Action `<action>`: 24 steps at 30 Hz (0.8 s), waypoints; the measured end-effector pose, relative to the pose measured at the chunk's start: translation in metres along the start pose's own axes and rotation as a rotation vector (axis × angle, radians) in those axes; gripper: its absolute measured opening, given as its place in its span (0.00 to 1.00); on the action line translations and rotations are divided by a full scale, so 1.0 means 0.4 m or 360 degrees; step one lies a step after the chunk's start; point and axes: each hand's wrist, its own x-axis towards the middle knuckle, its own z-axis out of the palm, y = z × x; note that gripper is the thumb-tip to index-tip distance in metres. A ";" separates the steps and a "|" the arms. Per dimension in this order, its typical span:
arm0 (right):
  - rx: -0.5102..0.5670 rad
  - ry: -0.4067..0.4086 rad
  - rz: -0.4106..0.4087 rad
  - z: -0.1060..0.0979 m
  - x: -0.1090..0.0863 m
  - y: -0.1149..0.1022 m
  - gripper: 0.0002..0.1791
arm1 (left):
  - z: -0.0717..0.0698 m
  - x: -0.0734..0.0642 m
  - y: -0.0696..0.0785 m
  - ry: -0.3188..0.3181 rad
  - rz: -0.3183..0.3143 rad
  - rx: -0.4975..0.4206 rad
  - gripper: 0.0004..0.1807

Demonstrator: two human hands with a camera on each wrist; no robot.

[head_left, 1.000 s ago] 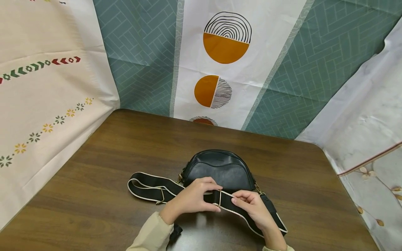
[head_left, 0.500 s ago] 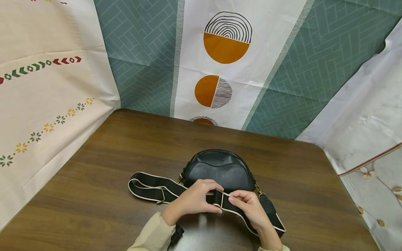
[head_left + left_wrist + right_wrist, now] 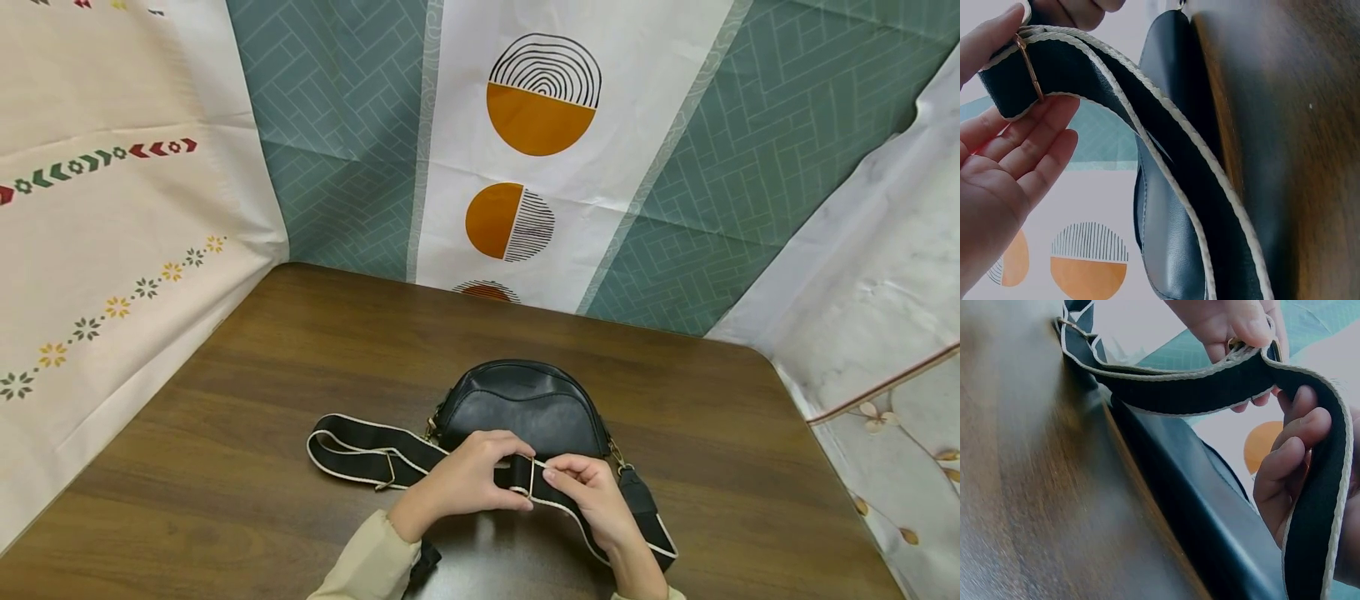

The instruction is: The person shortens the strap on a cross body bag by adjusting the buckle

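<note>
A black half-moon handbag (image 3: 525,421) lies on the wooden table, its wide black strap (image 3: 367,431) with cream edging stretched out in front. My left hand (image 3: 468,477) pinches a thin metal slider buckle (image 3: 532,479) on the strap, thumb at one end and fingertips at the other, as the left wrist view shows at the buckle (image 3: 1030,67). Just right of it, my right hand (image 3: 596,500) pinches the strap between thumb and fingers. In the right wrist view this raised strap (image 3: 1191,390) passes over the bag and curves down along the right hand.
The strap loops to the left with a second metal buckle (image 3: 389,469) on it. A metal clip (image 3: 617,452) joins it to the bag's right side. Patterned cloths (image 3: 337,142) hang behind the table (image 3: 300,350) and at both sides. A small black object (image 3: 425,564) shows by the left sleeve.
My left hand and the buckle have shifted slightly right. My right hand has come slightly left, narrowing the gap between them. The bag has stayed in place.
</note>
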 end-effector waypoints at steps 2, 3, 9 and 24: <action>0.0010 0.0014 0.0029 0.001 0.000 0.002 0.16 | 0.001 0.000 -0.001 0.0006 -0.0002 -0.0008 0.24; 0.0029 0.0012 0.0044 0.001 -0.001 0.002 0.16 | 0.001 0.000 -0.001 0.0011 -0.0001 -0.0010 0.24; 0.0189 -0.0055 0.0093 0.003 -0.001 0.004 0.18 | 0.002 -0.001 0.000 0.0038 0.0020 -0.0024 0.24; 0.0156 -0.0106 0.0118 0.006 0.001 0.001 0.15 | 0.003 0.000 0.001 0.0011 0.0075 -0.0011 0.24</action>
